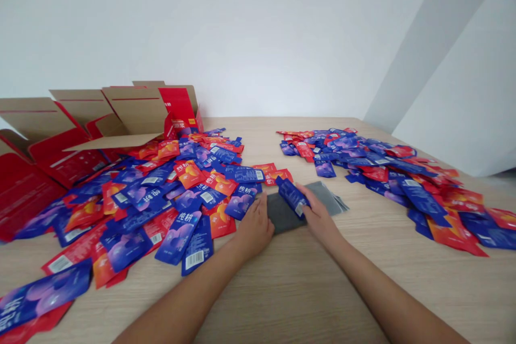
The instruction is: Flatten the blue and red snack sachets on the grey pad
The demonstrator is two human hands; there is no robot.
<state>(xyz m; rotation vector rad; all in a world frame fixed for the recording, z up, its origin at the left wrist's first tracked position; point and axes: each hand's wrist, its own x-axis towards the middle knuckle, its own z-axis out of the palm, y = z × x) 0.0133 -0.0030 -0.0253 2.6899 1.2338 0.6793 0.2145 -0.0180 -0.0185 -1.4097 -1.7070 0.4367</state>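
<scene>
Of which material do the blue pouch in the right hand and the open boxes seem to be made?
Blue pouch: probably plastic or foil film, perhaps satin; it looks thin and smoothly printed. Open boxes: likely cardboard, matte brown inside, printed red outside, with stiff folded flaps.

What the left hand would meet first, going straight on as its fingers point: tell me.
Likely the flat, glossy red pouches just beyond the fingertips of the left hand; depth is hard to judge, so it might pass above them.

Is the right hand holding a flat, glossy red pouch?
No, the right hand holds a flat, glossy blue pouch with white print.
</scene>
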